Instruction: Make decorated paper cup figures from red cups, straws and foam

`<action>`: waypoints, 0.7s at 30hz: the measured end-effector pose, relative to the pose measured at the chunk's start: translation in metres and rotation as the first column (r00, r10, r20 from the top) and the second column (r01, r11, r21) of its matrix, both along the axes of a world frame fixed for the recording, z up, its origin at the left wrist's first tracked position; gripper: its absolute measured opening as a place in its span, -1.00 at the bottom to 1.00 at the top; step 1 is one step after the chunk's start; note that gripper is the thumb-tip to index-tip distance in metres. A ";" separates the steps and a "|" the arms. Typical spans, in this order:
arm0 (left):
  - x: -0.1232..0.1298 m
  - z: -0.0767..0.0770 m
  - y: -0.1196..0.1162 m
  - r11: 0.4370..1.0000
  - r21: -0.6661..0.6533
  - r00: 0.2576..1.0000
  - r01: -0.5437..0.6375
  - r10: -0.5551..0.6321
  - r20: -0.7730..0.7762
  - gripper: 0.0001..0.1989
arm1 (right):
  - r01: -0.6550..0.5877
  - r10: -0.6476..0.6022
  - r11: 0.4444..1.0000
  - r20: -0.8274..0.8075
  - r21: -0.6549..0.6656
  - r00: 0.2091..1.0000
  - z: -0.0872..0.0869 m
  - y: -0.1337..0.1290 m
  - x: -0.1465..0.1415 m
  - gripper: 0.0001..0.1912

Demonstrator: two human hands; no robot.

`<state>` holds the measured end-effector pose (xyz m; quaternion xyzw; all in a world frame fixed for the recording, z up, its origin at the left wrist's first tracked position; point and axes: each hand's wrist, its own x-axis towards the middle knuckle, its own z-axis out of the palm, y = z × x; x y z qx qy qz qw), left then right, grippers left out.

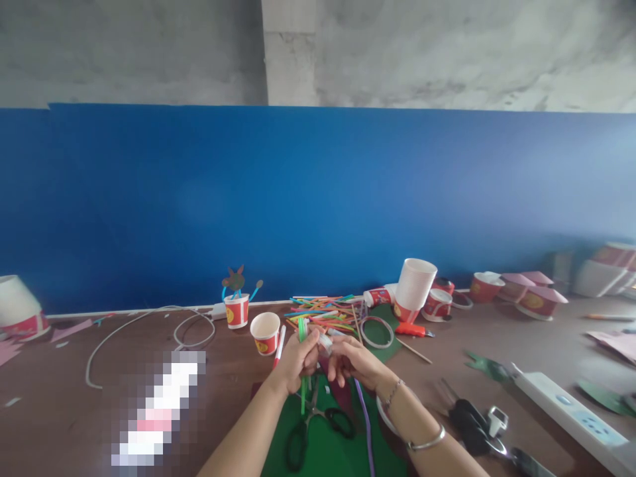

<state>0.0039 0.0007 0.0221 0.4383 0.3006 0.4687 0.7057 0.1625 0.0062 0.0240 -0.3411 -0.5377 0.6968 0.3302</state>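
The brown bench (54, 374) carries cups (265, 336), coloured sticks (325, 310), a marker (279, 347), a green sheet (342, 458), a power strip (561, 399) and a pencil (610, 317).

On the desk (59, 430), the pile of straws (322, 309) lies behind the left hand (297, 359); the power strip (576, 412) lies far right.

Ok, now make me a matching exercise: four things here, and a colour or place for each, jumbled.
Things
1. Scissors
2. Cutter knife
3. Power strip
4. Bright green strips

Colours and places
A. White, off to the right
B. In the left hand
C. Black handles
D. Orange-red

Pairs: 1-C, 2-D, 3-A, 4-B
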 end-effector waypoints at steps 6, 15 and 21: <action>-0.004 0.002 0.003 0.997 0.053 0.992 0.062 -0.056 -0.116 -0.62 | 0.041 -0.044 0.999 0.060 0.035 0.997 -0.001 0.001 -0.002 -0.63; 0.000 -0.004 0.002 0.988 0.154 0.983 0.033 -0.004 -0.183 -0.62 | 0.097 -0.098 0.995 0.074 0.015 0.992 0.000 0.002 -0.001 -0.69; 0.003 -0.006 -0.001 0.999 -0.029 0.998 0.022 -0.020 0.062 -0.59 | 0.032 -0.032 0.999 -0.034 0.006 0.999 -0.001 0.001 -0.001 -0.73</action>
